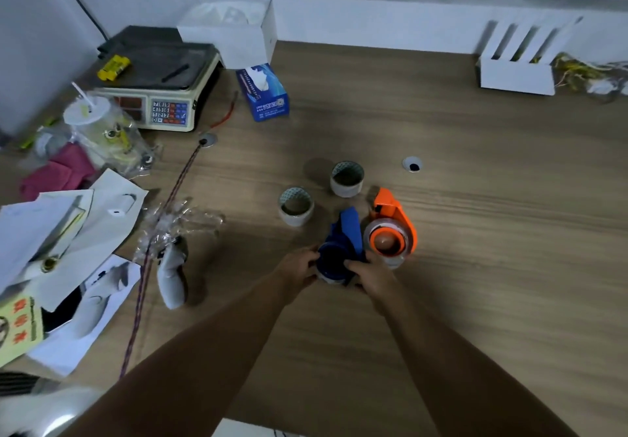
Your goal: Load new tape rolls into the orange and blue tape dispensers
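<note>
The blue tape dispenser (pixel 343 242) lies on the wooden table (pixel 475 198) with a clear tape roll around its hub. My left hand (pixel 299 270) grips the roll's left side and my right hand (pixel 368 276) grips its right side. Just to the right stands the orange tape dispenser (pixel 394 222) with a clear tape roll (pixel 387 241) mounted on its hub. Two empty cardboard cores stand behind them: one core (pixel 295 206) to the left, the other core (pixel 347 178) farther back.
A weighing scale (pixel 153 89), a blue tissue box (pixel 263 93) and a white box (pixel 231 33) stand at the back left. Papers (pixel 61 232), crumpled plastic wrap (pixel 176 225) and a braided cord (pixel 159 225) lie on the left. A white slotted holder (pixel 520 62) sits back right.
</note>
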